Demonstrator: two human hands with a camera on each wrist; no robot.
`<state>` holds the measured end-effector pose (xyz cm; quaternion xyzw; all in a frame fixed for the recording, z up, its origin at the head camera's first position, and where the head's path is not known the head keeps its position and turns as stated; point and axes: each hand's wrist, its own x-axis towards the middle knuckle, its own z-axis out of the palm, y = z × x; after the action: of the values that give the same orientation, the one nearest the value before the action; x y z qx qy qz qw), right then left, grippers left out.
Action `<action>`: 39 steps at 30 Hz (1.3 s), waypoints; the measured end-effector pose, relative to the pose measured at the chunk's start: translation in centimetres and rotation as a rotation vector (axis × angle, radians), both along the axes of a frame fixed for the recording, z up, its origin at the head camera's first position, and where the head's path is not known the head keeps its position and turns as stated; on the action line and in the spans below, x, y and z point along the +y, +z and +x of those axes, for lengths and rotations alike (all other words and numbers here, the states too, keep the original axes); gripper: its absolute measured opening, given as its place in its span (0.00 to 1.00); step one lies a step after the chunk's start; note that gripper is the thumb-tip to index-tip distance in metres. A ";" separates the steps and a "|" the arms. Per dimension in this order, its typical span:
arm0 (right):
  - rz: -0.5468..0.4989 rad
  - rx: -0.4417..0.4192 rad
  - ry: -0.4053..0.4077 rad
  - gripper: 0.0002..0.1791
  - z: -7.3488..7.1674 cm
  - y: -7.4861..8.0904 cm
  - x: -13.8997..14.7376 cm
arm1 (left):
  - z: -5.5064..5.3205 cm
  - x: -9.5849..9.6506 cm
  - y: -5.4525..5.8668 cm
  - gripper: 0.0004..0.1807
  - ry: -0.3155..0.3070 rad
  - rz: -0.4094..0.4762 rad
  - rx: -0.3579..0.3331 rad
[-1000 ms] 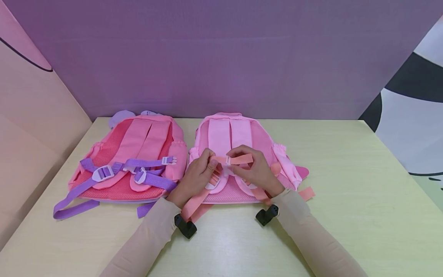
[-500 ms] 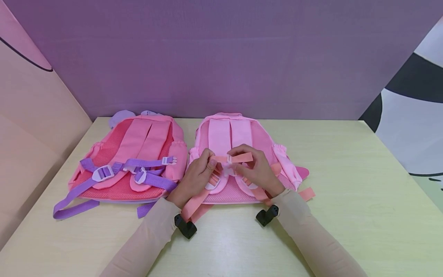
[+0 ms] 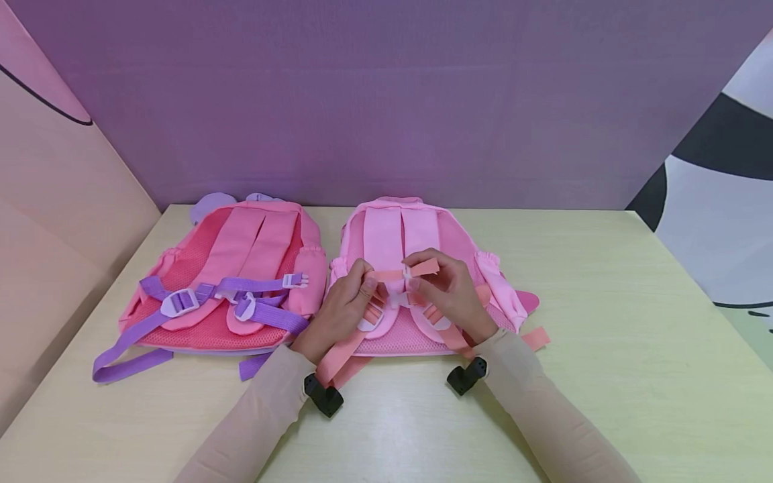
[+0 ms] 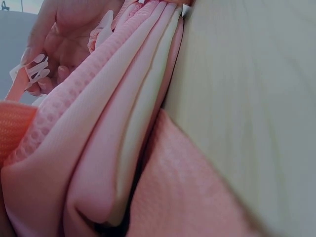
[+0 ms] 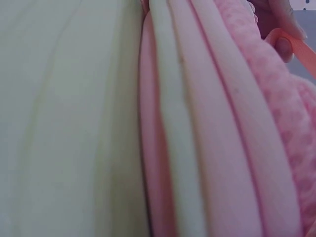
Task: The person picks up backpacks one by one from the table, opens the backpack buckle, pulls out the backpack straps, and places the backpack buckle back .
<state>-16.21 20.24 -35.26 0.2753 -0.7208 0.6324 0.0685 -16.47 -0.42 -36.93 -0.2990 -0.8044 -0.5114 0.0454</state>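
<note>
A light pink backpack [image 3: 386, 231] lies on the table with its shoulder straps up. Across its middle runs a short orange chest strap [image 3: 386, 276] with a white plastic buckle [image 3: 407, 272] on it. My left hand [image 3: 345, 302] pinches the strap left of the buckle; the right wrist view shows its fingers and the orange webbing [image 5: 302, 52]. My right hand [image 3: 449, 292] pinches the buckle between thumb and fingers, seen also in the left wrist view beside the white buckle [image 4: 37, 71]. The strap's loose end [image 3: 427, 267] sticks out to the right.
On the left lies a darker pink backpack [image 3: 235, 248] with purple straps [image 3: 135, 339] and white buckles. Orange webbing [image 3: 341, 355] hangs over the front of the nearer bag onto the table [image 3: 604, 335]. A purple panel [image 3: 386, 100] stands behind.
The buckle has slid a little right along the orange strap, with my right fingers on it. The loose end beyond it looks shorter and tilts upward. My left hand has stayed put.
</note>
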 end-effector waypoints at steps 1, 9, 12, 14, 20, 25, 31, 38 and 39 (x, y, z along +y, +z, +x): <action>-0.005 0.002 -0.001 0.13 0.0 0.0 0.0 | 0.0 0.0 0.0 0.12 0.000 -0.001 -0.001; -0.011 0.008 0.005 0.12 -0.1 -0.2 0.1 | 0.1 0.0 0.0 0.14 0.002 0.003 -0.003; 0.022 0.005 0.013 0.13 -0.1 -0.2 0.1 | 0.2 -0.1 0.0 0.23 0.009 0.005 0.000; 0.041 0.011 0.020 0.13 -0.1 -0.2 0.1 | 0.1 -0.1 0.0 0.24 0.013 0.002 -0.007; 0.075 0.023 0.047 0.14 -0.2 -0.3 0.0 | 0.1 0.2 0.0 0.18 0.036 -0.002 -0.016; 0.085 0.014 0.054 0.15 -0.1 -0.2 0.0 | 0.1 0.3 -0.1 0.14 0.042 0.009 -0.011; 0.083 0.011 0.046 0.15 -0.2 -0.3 -0.1 | 0.2 0.2 0.0 0.11 0.053 0.002 0.000; 0.089 0.038 0.011 0.16 -0.2 -0.3 -0.1 | 0.2 0.2 0.0 0.10 0.067 -0.023 0.017; 0.084 0.040 0.008 0.16 -0.2 -0.3 -0.1 | 0.3 0.2 0.0 0.10 0.069 -0.025 0.016</action>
<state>-16.45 20.18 -35.59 0.2934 -0.7439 0.5965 0.0686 -16.20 -0.21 -36.93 -0.2758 -0.8201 -0.4970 0.0657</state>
